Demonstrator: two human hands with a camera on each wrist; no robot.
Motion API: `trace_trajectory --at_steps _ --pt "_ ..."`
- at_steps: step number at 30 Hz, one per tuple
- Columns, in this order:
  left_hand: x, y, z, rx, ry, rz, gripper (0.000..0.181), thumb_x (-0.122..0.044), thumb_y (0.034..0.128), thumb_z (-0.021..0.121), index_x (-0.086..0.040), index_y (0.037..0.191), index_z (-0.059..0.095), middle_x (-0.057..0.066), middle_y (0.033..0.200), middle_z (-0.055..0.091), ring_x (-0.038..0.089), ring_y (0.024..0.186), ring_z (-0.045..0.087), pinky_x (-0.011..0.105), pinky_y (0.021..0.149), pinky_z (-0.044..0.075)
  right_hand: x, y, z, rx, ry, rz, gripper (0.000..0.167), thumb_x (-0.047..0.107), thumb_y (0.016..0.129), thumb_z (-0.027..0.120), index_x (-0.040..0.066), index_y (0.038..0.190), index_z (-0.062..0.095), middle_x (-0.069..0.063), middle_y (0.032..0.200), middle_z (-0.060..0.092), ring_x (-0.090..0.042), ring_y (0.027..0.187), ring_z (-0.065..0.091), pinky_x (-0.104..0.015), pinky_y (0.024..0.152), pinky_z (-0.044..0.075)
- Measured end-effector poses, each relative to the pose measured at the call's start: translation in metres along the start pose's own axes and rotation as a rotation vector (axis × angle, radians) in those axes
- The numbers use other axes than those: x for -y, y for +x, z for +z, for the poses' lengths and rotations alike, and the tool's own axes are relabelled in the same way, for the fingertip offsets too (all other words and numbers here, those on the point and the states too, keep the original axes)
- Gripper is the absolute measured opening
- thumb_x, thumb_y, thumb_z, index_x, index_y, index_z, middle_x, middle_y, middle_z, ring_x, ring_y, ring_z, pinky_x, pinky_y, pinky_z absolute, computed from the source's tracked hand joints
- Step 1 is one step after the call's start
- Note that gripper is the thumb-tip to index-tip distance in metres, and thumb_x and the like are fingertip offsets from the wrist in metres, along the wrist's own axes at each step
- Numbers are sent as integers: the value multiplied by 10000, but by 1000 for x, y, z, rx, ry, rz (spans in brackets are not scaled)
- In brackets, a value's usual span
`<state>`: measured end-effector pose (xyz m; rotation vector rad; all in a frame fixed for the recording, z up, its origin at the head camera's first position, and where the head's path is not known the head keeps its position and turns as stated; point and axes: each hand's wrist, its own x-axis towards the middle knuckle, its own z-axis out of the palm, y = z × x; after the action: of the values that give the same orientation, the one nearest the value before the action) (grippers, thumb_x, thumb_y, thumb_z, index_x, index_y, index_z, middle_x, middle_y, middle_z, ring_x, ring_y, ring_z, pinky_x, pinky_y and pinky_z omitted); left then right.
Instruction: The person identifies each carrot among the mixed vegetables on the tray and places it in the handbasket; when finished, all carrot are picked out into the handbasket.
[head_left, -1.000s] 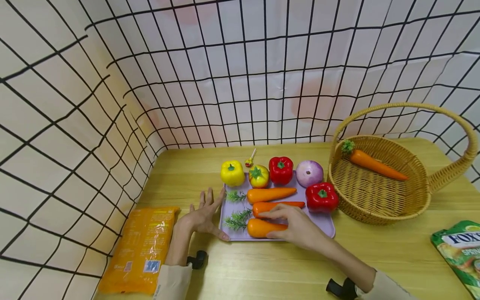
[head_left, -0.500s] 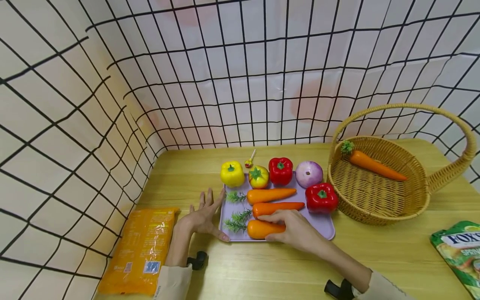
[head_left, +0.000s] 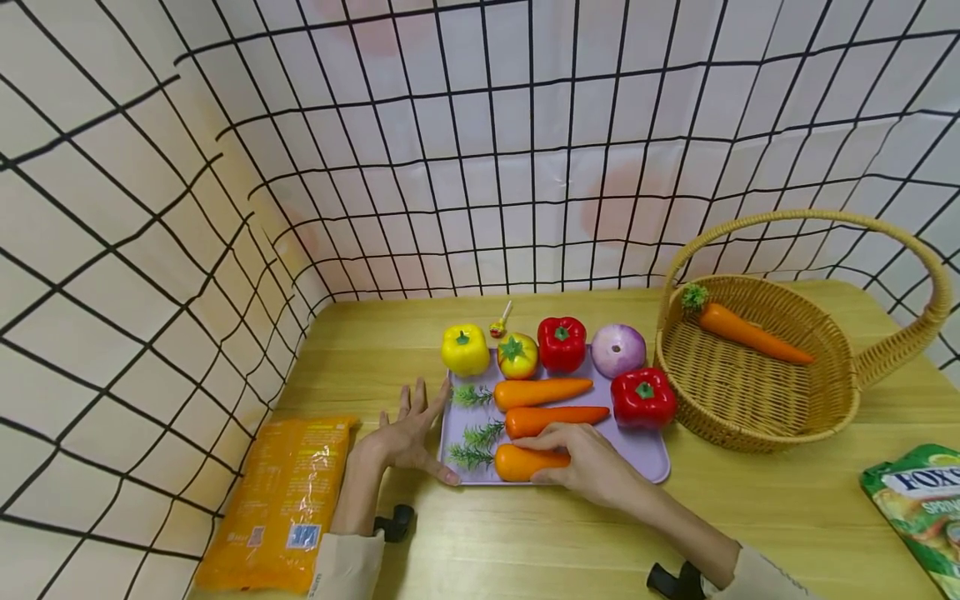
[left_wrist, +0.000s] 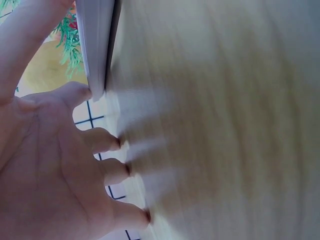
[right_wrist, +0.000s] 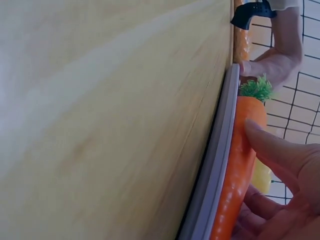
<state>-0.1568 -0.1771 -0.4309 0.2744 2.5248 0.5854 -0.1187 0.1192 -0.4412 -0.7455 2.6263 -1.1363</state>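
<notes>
A lilac tray (head_left: 641,454) holds three orange carrots with green tops and several other vegetables. My right hand (head_left: 588,462) grips the carrot nearest me (head_left: 521,463), thumb on its near side and fingers on its far side. In the right wrist view, that carrot (right_wrist: 240,155) lies along the tray's rim (right_wrist: 225,130). The middle carrot (head_left: 551,421) and the far carrot (head_left: 540,392) lie just beyond. My left hand (head_left: 401,442) has its fingers spread at the tray's left edge; in the left wrist view, fingertips (left_wrist: 142,215) touch the table.
Along the tray's back are a yellow pepper (head_left: 465,350), a yellow-red tomato (head_left: 517,357), a red pepper (head_left: 562,344) and a purple onion (head_left: 618,350). Another red pepper (head_left: 643,398) neighbours a wicker basket (head_left: 757,437) holding a carrot (head_left: 753,333). An orange packet (head_left: 281,500) lies left.
My right hand has shifted slightly left along the nearest carrot and closed more around it. The left hand and the other vegetables look unmoved.
</notes>
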Motion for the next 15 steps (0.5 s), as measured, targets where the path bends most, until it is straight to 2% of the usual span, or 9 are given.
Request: trace_trajectory --at_steps 6,15 --pt "0 1 0 0 3 -3 1447 -446 656 968 -273 1673 -47 236 1687 -248 453 1569 -224 791 1199 -49 -3 0 0 23 25 -14 447 198 846 851 179 1282 754 67 1074 751 -60 955 603 -241 838 504" --pt "0 0 1 3 6 -3 1447 -445 656 968 -270 1673 -47 239 1686 -247 455 1569 -224 793 1197 -51 -6 1 0 47 53 -36 447 212 855 842 182 1291 749 25 1166 777 -121 1077 670 -292 934 546"
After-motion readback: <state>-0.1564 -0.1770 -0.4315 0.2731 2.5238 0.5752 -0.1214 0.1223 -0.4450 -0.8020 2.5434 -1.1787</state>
